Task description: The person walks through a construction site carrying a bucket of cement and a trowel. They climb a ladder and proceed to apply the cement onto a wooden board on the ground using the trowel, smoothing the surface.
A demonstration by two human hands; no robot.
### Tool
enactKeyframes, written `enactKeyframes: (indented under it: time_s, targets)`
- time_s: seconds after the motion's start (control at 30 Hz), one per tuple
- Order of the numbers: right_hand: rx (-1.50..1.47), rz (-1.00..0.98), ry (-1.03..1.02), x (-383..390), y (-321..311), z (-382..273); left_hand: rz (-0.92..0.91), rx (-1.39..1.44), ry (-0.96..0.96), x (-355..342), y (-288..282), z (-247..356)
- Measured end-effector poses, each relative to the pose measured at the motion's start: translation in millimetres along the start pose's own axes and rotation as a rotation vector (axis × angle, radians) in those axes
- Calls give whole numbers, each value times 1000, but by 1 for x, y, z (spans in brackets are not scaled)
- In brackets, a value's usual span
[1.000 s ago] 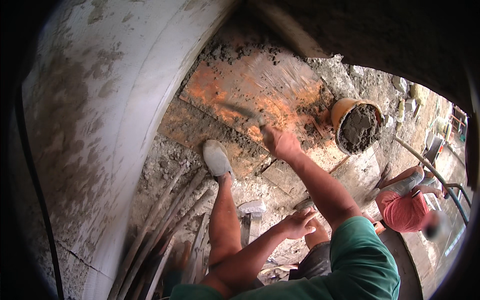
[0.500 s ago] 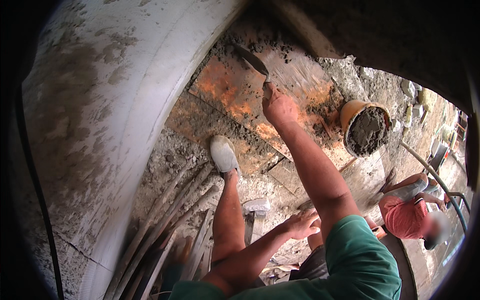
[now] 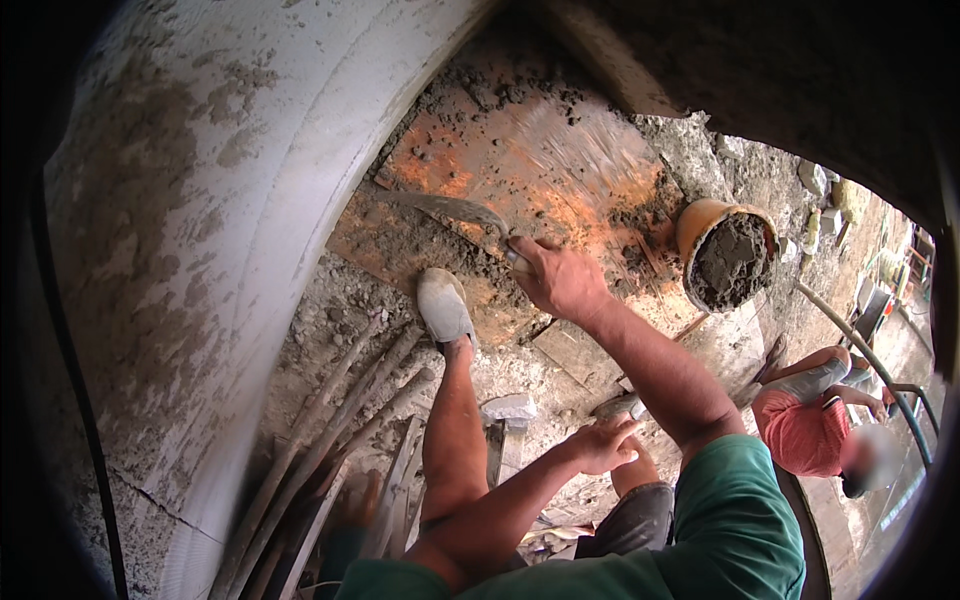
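Note:
My right hand (image 3: 565, 280) is closed round the handle of a trowel (image 3: 450, 208), its blade pointing left, low over a mortar-smeared, orange-stained board (image 3: 560, 180). The blade lies near the board's left part, close to the plastered wall. A yellow bucket (image 3: 694, 226) stands tilted to the right of that hand, with wet grey mortar (image 3: 735, 262) inside. My left hand (image 3: 605, 446) rests by my right knee, holding nothing, with its fingers loosely apart. My left foot, in a pale shoe (image 3: 445, 304), is planted beside the board's near edge.
A grey-smeared white wall (image 3: 300, 150) curves along the left. Several wooden poles (image 3: 345, 400) lie by my left leg, with a pale block (image 3: 508, 407) nearby. Another person in a red shirt (image 3: 802, 430) crouches at the right beside a hose (image 3: 875, 360). Rubble lies at the far right.
My right hand has drawn the trowel back toward me, and its blade has swung from pointing away to pointing left. My left hand has barely moved.

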State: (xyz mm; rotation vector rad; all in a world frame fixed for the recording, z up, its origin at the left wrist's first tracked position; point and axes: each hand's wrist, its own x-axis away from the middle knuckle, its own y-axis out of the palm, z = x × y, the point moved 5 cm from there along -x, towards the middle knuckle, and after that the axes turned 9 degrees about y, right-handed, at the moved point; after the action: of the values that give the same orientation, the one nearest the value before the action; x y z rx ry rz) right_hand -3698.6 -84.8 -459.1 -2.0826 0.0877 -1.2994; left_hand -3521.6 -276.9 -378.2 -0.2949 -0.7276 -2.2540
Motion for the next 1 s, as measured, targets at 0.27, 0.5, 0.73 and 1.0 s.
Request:
enactKeyframes:
  time_s: [0.27, 0.5, 0.73, 1.0]
  targets:
    - [-416, 602, 469, -68, 2, 130, -21, 9, 34, 2, -12, 12]
    - [-423, 550, 366, -90, -5, 105, -52, -12, -33, 4, -16, 15]
    - [-746, 757, 489, -64, 20, 117, 71, 52, 37, 5, -15, 11]
    - [-1484, 413, 468, -115, 37, 54, 41, 127, 82, -4, 5, -16]
